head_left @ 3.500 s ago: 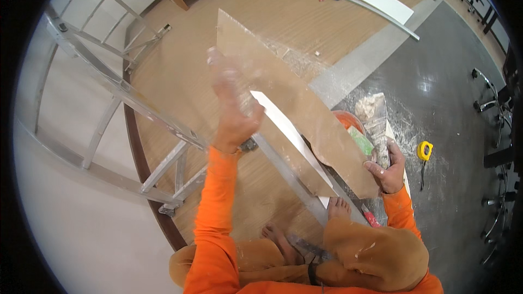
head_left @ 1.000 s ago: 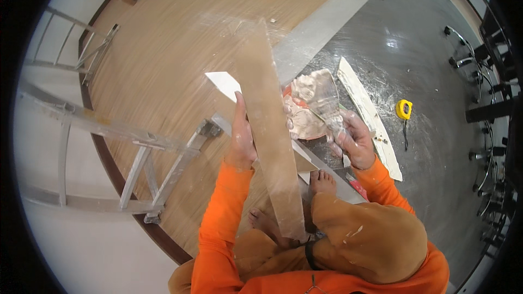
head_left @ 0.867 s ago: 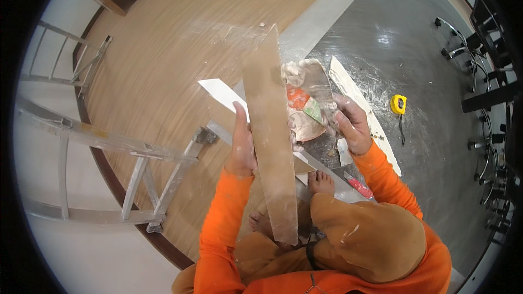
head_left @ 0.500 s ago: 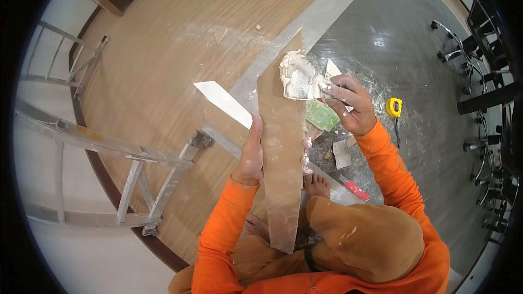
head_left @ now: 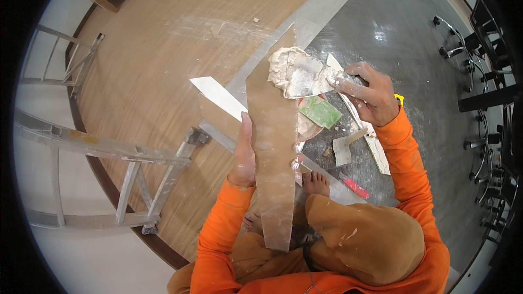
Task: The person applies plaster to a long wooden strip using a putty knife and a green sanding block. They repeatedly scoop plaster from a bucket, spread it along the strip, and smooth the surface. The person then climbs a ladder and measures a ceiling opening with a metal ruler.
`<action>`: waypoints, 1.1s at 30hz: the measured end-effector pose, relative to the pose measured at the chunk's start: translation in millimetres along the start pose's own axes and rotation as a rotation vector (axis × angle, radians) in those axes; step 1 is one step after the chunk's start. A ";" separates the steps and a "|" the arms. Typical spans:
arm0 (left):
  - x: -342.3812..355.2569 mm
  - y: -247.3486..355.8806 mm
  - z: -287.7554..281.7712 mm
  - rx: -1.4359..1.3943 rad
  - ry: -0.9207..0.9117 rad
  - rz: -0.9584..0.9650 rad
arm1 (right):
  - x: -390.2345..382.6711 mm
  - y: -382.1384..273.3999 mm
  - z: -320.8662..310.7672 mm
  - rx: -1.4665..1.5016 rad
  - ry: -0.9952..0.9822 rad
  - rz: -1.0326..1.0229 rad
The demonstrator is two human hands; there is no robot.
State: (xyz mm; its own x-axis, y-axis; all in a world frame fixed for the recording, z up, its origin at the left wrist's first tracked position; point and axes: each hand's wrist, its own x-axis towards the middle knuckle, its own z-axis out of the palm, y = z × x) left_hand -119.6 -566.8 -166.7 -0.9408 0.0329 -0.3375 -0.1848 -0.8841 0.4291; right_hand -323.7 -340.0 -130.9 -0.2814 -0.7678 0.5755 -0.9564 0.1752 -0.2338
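Note:
My left hand [head_left: 246, 155] grips the left edge of a long brown paper-faced strip of board [head_left: 275, 147], with the thumb along its side. The strip's lower end is between my legs, its far end pointing away. Thick off-white plaster [head_left: 283, 68] lies on its upper part. My right hand [head_left: 373, 97] is closed around a putty knife [head_left: 311, 76], whose blade is pressed against the plaster and partly coated. The handle is mostly hidden by fingers. Left of the strip sticks out a white pointed offcut [head_left: 220, 97].
Right of the strip lie a green slab [head_left: 321, 112], a plaster-smeared scraper [head_left: 342, 151], a long white strip [head_left: 376, 149] and a red-handled tool [head_left: 355, 187]. A yellow tape measure [head_left: 400, 99] is mostly hidden behind my wrist. An aluminium ladder [head_left: 131, 177] stands left; wheeled chairs [head_left: 463, 54] stand right.
The brown strip has shifted slightly left. My right hand has moved right a little, and the plaster patch looks spread wider. More of the long white strip shows; the tape measure is now mostly covered.

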 end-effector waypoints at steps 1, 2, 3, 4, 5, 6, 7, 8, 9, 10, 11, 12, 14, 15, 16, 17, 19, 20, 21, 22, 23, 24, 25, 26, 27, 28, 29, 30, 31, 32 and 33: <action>1.3 0.4 -2.3 0.047 0.025 -0.007 | -0.6 -0.5 -0.4 -0.013 -0.017 0.010; 2.8 0.8 -5.9 0.094 0.051 -0.014 | -0.5 -2.9 -1.4 -0.026 -0.034 0.020; 4.2 2.3 -7.9 0.142 0.075 -0.017 | 0.4 -3.9 -1.8 -0.040 -0.048 0.027; 3.8 5.3 -8.3 0.094 0.056 -0.035 | 0.4 -3.2 -0.6 -0.035 -0.048 0.032; 2.3 9.0 -8.2 0.046 0.038 -0.053 | -0.4 -2.2 0.9 -0.030 -0.048 0.038; 1.7 11.8 -8.6 -0.004 0.016 -0.072 | -1.9 -1.5 1.0 -0.030 -0.049 0.044; 2.0 13.1 -9.7 -0.027 -0.019 -0.055 | -8.1 0.0 1.8 -0.009 -0.045 0.076; 3.1 13.5 -11.0 -0.050 -0.056 -0.038 | -18.0 1.2 2.9 0.010 -0.041 0.109; 2.7 14.6 -13.1 -0.071 -0.085 -0.018 | -18.4 -4.5 5.2 0.037 -0.035 0.140; 5.1 15.3 -13.7 -0.033 -0.075 0.004 | -19.0 -11.4 5.6 0.048 -0.037 0.165; 9.9 15.5 -13.4 0.005 -0.066 0.025 | -19.3 -19.9 3.3 0.058 -0.038 0.190; 13.3 16.6 -12.8 0.042 -0.058 0.047 | -14.4 -30.7 -1.3 0.066 -0.040 0.215; 14.8 19.2 -15.3 0.058 -0.079 0.058 | 11.0 -61.9 -2.1 0.107 -0.007 0.300; 13.7 20.8 -16.5 0.066 -0.087 0.067 | 26.1 -76.8 1.4 0.130 0.008 0.341; 15.7 19.4 -11.4 0.085 -0.025 0.131 | 37.6 -86.6 2.1 0.092 -0.013 0.357; 17.8 16.8 -3.5 0.104 0.038 0.195 | 48.1 -95.2 3.5 0.055 -0.034 0.372; 18.6 16.3 1.3 0.155 0.026 0.249 | 59.9 -104.6 5.7 0.009 -0.053 0.390; 17.4 18.2 -5.5 0.186 -0.042 0.240 | 63.2 -105.9 9.5 0.008 -0.053 0.392; 17.0 18.6 -8.0 0.216 -0.112 0.230 | 64.4 -108.0 12.3 0.004 -0.053 0.394; 17.0 17.1 -7.7 0.192 -0.141 0.230 | 64.7 -111.4 14.2 0.008 -0.052 0.401; 16.5 16.2 -6.4 0.168 -0.169 0.231 | 64.7 -114.7 16.0 0.013 -0.051 0.408; 13.8 17.1 -4.3 0.146 -0.193 0.232 | 65.3 -118.8 18.1 0.021 -0.049 0.414; 10.5 16.8 -0.2 0.127 -0.174 0.248 | 65.4 -124.1 18.9 0.034 -0.068 0.432; 6.9 16.0 6.1 0.106 -0.154 0.265 | 64.6 -130.7 19.4 0.046 -0.088 0.449; 4.4 13.9 10.7 0.078 -0.134 0.287 | 63.2 -135.8 18.9 0.056 -0.115 0.460; 3.7 13.0 8.3 0.036 -0.102 0.279 | 61.6 -139.9 19.6 0.045 -0.134 0.451; 4.5 12.9 3.1 -0.007 -0.071 0.271 | 59.6 -143.6 21.6 0.034 -0.154 0.441; 4.1 14.0 -2.4 -0.048 -0.037 0.264 | 57.7 -148.1 25.6 0.027 -0.173 0.431; 3.7 15.3 -5.8 -0.032 -0.029 0.294 | 56.0 -152.6 29.8 0.021 -0.146 0.390; 3.5 17.2 -8.8 -0.016 -0.021 0.325 | 54.2 -157.1 34.5 0.014 -0.119 0.349; 2.8 19.9 -12.3 0.000 -0.013 0.355 | 52.7 -162.4 39.4 0.008 -0.092 0.309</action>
State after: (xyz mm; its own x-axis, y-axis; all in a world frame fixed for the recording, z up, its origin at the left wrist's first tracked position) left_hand -122.5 -590.1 -169.4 -0.9498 -0.2709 -0.1567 0.1545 -0.8413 0.5180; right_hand -180.1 -433.2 -93.5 -0.5494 -0.7319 0.4031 -0.8262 0.4039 -0.3929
